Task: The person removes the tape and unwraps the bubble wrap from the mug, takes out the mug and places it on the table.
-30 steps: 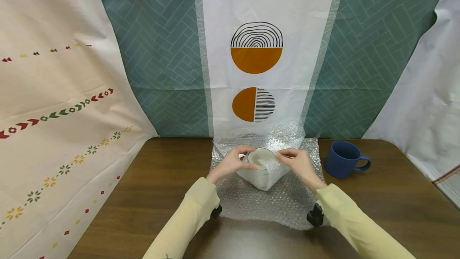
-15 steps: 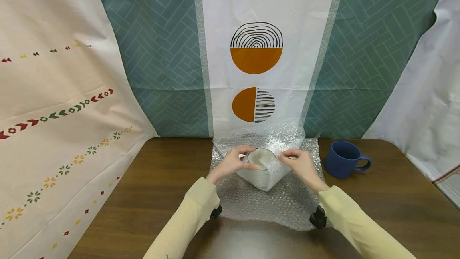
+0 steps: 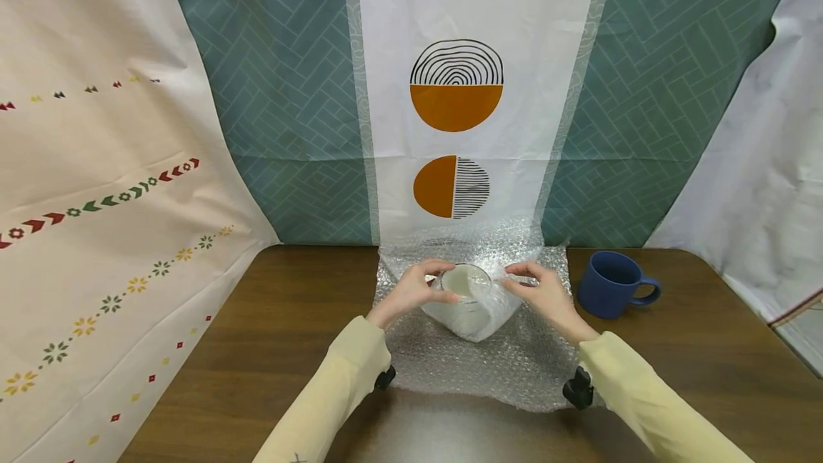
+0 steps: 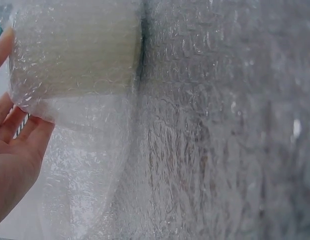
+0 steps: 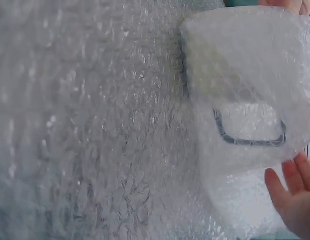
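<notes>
A pale mug [image 3: 458,281] with a thin dark rim stands upright on a sheet of bubble wrap [image 3: 476,370], whose folds go round its front and right side. My left hand [image 3: 411,293] grips the mug from the left through the wrap, thumb in front and fingers behind. At the right of the rim, my right hand [image 3: 543,299] pinches an edge of the wrap between thumb and forefinger. Through the plastic, a dark-edged handle [image 5: 252,143] shows in the right wrist view. The left wrist view shows a cream band [image 4: 77,55] on the mug's side, blurred by bubbles.
A blue mug [image 3: 609,286] stands on the wooden table [image 3: 283,320] to the right of the wrap, handle to the right. The wrap's far end leans up against the hanging cloth [image 3: 459,184] at the table's back edge.
My right hand has shifted a little to the right, away from the pale mug's rim. The left hand keeps its place on the mug. The head view has turned very slightly.
</notes>
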Demonstrator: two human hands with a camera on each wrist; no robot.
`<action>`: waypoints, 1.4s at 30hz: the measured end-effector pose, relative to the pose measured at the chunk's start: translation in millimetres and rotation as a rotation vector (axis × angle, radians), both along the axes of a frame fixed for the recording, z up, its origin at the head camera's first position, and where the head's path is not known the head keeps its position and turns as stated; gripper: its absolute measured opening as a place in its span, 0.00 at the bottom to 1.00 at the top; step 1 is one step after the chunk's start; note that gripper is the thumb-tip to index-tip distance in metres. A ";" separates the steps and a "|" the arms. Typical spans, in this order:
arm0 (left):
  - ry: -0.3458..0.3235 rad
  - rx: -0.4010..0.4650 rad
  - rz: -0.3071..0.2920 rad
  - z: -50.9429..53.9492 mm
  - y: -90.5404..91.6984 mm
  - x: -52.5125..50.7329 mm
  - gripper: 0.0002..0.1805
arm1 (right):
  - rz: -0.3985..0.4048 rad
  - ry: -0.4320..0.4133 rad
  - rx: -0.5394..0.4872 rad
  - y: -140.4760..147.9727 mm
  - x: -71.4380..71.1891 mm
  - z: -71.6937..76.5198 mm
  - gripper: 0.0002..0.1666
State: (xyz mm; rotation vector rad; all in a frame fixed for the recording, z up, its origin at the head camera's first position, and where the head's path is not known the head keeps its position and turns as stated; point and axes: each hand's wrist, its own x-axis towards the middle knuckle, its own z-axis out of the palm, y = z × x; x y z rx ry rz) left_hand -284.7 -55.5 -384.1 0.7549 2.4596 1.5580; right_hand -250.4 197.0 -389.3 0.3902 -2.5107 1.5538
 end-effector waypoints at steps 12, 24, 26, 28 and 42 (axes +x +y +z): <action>-0.019 -0.010 0.010 -2.1 -0.1 -1.3 0.33 | 0.276 0.098 0.048 3.7 -9.0 3.2 0.26; -0.031 -0.007 0.008 -3.3 -0.2 -2.5 0.33 | 0.213 0.025 0.036 12.6 3.1 11.6 0.15; -0.028 -0.002 0.007 -3.3 -0.1 -2.6 0.33 | 0.196 0.037 0.030 14.7 3.9 12.2 0.15; -0.023 -0.004 0.009 -3.6 -0.1 -3.3 0.33 | 0.176 0.065 0.023 16.8 4.1 12.3 0.17; -0.023 -0.006 0.009 -4.8 0.1 -4.3 0.33 | 0.030 0.188 0.133 36.9 4.9 12.1 0.17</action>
